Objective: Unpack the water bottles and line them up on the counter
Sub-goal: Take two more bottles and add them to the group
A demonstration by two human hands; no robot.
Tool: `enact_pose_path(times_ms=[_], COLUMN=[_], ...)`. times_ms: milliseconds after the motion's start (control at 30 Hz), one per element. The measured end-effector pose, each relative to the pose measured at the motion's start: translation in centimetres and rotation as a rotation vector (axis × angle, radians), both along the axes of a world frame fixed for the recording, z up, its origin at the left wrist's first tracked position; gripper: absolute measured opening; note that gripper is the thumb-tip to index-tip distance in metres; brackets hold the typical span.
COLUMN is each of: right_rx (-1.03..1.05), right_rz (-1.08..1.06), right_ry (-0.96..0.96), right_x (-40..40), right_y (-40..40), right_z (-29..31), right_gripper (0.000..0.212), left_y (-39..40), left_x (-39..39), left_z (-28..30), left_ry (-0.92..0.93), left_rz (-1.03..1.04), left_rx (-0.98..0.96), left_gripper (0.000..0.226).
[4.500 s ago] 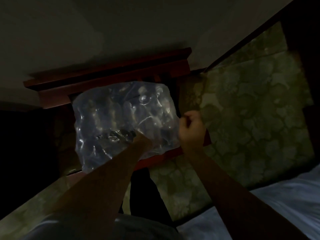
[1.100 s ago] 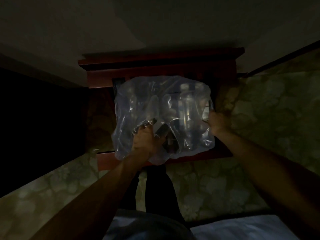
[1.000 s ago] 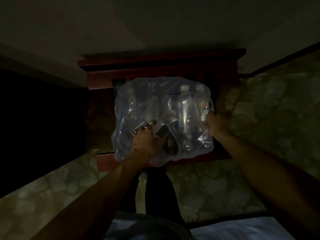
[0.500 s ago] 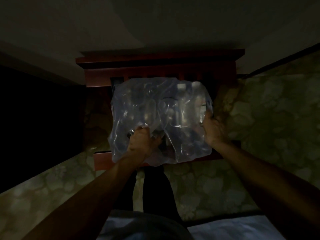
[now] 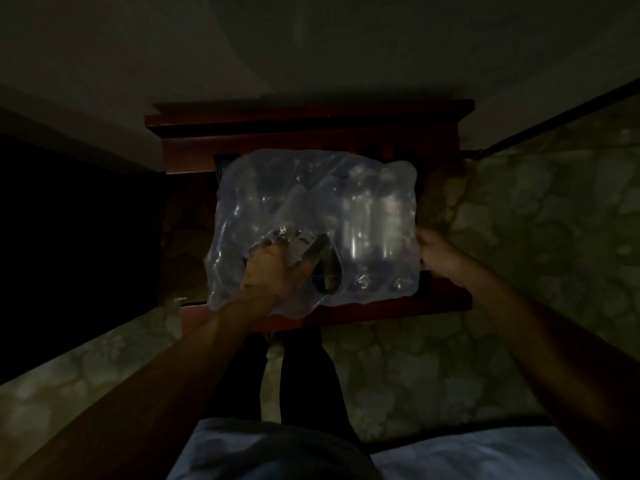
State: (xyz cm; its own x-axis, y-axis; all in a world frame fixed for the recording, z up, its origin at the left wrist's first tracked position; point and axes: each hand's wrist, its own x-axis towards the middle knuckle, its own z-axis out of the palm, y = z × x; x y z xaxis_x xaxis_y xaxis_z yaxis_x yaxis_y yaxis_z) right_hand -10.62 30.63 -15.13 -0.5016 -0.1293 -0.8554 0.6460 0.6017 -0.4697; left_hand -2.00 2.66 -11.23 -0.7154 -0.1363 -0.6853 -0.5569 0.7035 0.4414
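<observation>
1. One left hand [image 5: 273, 271] is at the near left part of the pack of water bottles [image 5: 360, 216], fingers closed on a gathered fold of its clear wrap
2. The pack sits on a reddish wooden counter [image 5: 398, 306]
3. The right hand [image 5: 438, 252] touches the pack's right side; I cannot tell how its fingers are

Bare forearms, light top, dark trousers

Both arms are uncovered from wrist to elbow, with no sleeve reaching the left hand [image 5: 273, 271] or the right hand [image 5: 438, 254]. A pale bluish-grey garment [image 5: 263, 452] covers the torso, and dark trousers [image 5: 311, 382] cover the legs below it.
</observation>
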Motion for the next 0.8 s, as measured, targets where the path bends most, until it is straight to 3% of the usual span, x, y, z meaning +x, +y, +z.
enact_pose_path(times_ms=[67,167,267,367,467,533,633,800], right_rx=[0.137,0.413,0.211,0.015,0.051,0.161,0.391,0.536], right_rz=[0.008,-0.039,-0.11,0.145,0.348,0.284,0.244,0.104], right_ry=[0.157,0.663,0.891,0.734,0.404,0.246,0.166,0.049], right_x=[0.3,1.5,4.1,6.6,7.2,6.5,5.1,4.2], right_y=[-0.4,-2.8,-7.2,-12.0,-15.8,-17.0,-17.7,-18.3], right_z=[0.7,3.7,8.5,10.4,8.6,6.8,3.5,0.4], right_gripper=[0.03,0.022,0.024,0.024,0.032,0.037,0.039,0.07], left_y=[0.3,0.2,-0.3,-1.1,-2.5,-3.8,-5.6,-7.0], left_x=[-0.5,-1.3,-1.5,-1.1,-1.1,-1.2,-1.2,-0.9], left_z=[0.7,2.2,4.3,6.5,8.5,9.5,10.5,11.3], left_ry=[0.004,0.031,0.061,0.134,0.178,0.189,0.211,0.215], left_rz=[0.025,0.023,0.006,-0.064,-0.132,-0.131,-0.101,-0.049], left_rx=[-0.018,-0.064,-0.126,-0.207,-0.291,-0.327,-0.325,-0.217], left_gripper=[0.045,0.047,0.055,0.067,0.071,0.069,0.065,0.056])
